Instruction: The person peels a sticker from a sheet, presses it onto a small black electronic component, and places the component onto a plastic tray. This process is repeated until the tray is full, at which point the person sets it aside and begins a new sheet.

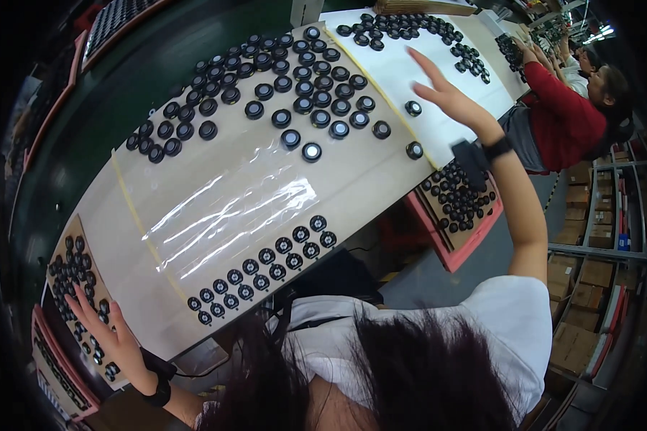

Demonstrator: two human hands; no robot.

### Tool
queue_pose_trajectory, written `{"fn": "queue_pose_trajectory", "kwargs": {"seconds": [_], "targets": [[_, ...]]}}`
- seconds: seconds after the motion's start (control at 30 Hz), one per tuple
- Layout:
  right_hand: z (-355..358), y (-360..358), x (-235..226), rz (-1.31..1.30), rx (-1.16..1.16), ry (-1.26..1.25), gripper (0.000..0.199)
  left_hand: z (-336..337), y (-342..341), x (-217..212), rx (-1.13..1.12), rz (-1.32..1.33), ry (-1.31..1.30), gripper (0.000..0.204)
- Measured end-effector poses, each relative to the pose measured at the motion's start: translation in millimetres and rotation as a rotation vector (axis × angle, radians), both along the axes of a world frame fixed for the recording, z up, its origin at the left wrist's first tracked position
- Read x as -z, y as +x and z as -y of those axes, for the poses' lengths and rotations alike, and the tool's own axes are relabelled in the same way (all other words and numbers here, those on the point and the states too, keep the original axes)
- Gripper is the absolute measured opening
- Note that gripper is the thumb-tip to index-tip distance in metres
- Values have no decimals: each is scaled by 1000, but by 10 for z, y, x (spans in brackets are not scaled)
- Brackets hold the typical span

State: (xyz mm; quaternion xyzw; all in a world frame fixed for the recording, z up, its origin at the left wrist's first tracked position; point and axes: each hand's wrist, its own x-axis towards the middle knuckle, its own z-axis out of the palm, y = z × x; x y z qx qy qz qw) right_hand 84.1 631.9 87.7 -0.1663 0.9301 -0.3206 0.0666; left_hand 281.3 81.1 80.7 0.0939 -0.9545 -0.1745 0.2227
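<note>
My left hand reaches out at the far left with its fingers apart, over a crowd of small round black parts on a brown board. Nothing shows in its grasp. My right hand is raised over the white sheet at the upper right, fingers stretched out and holding nothing. Close below it lies a single black disc with a pale centre. Many similar discs are scattered across the far half of the table. Two rows of flatter black round pieces line the near edge.
A clear plastic sheet reflects light on the table, between yellow tape lines. A pink-edged tray with more black parts stands below the right end. A person in red works farther right. Shelves with cartons stand behind.
</note>
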Motion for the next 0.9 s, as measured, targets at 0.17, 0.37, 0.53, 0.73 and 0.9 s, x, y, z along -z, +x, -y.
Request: {"fn": "queue_pose_trajectory", "kwargs": {"seconds": [0.17, 0.37, 0.53, 0.73, 0.9], "targets": [[-239, 752, 338, 13, 55, 459, 86, 91, 217, 86, -56, -3, 49, 51], [131, 529, 757, -38, 42, 575, 89, -262, 255, 200, 123, 233, 131, 57], [610, 190, 784, -68, 3, 534, 89, -823, 544, 282, 428, 443, 154, 71], [939, 228, 606, -161, 147, 627, 85, -1053, 673, 512, 442, 529, -74, 67], [1016, 907, 425, 293, 24, -295, 53, -1058, 826, 549, 302, 452, -120, 53]]}}
